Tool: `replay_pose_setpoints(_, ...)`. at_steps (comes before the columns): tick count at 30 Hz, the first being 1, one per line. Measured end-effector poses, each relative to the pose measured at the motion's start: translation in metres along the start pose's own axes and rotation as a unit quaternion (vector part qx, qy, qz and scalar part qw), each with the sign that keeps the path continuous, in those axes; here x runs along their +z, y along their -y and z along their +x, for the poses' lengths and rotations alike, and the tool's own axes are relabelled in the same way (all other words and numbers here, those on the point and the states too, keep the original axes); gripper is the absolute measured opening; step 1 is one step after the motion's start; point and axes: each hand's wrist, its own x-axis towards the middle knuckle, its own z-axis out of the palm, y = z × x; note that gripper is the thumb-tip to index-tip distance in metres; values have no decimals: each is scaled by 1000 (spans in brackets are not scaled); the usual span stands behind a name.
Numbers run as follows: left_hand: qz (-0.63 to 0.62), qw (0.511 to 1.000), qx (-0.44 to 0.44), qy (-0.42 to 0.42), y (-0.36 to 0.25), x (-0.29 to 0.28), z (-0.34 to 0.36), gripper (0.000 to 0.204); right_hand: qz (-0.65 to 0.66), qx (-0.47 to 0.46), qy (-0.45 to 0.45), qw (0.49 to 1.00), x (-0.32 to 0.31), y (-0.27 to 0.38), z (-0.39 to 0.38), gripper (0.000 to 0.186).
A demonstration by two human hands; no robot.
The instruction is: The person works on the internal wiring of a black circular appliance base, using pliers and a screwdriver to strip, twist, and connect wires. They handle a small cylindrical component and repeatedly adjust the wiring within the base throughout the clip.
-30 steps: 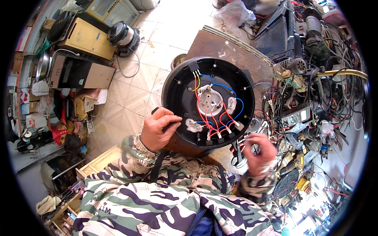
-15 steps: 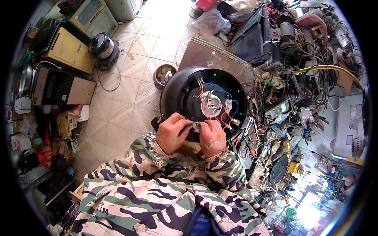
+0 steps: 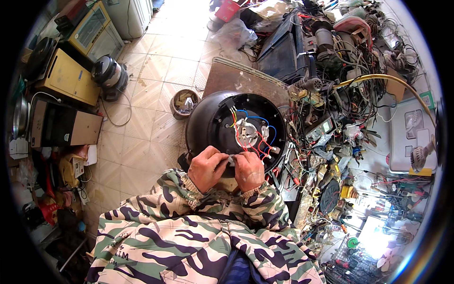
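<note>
A round black appliance body (image 3: 203,125), which looks like an electric cooker, has its open underside facing up. Inside it, red, blue and yellow wires (image 3: 257,118) run around a silvery round plate (image 3: 246,134). At its near rim, my left hand (image 3: 205,167) and my right hand (image 3: 249,172) are close together with fingers pinched. Between their fingertips is a small whitish piece (image 3: 231,161), too small and too covered to name. To the right of my right hand, several wire ends with pale connectors (image 3: 271,152) lie near the rim.
A heap of cables and parts (image 3: 359,71) covers the right side, with a multimeter (image 3: 324,127) among it. Beyond the appliance are a brown board (image 3: 236,78) and a small bin (image 3: 183,104). A pressure cooker (image 3: 108,73) and a microwave (image 3: 61,118) stand at left.
The whole view has shifted, so the scene sits further left and slightly lower. Both hands stay pinched at the near rim, and the whitish piece shows less between the fingertips.
</note>
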Motion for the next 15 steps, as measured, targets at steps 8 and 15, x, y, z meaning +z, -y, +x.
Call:
replay_pose_setpoints(8,3,1000,-2,-1,0,0,-1,17,-19,-20,18,999,-1,-2,2,17)
replay_pose_setpoints(15,7,1000,-10,-3,-1,1,-1,18,-35,-69,35,996,-9,3,9,15)
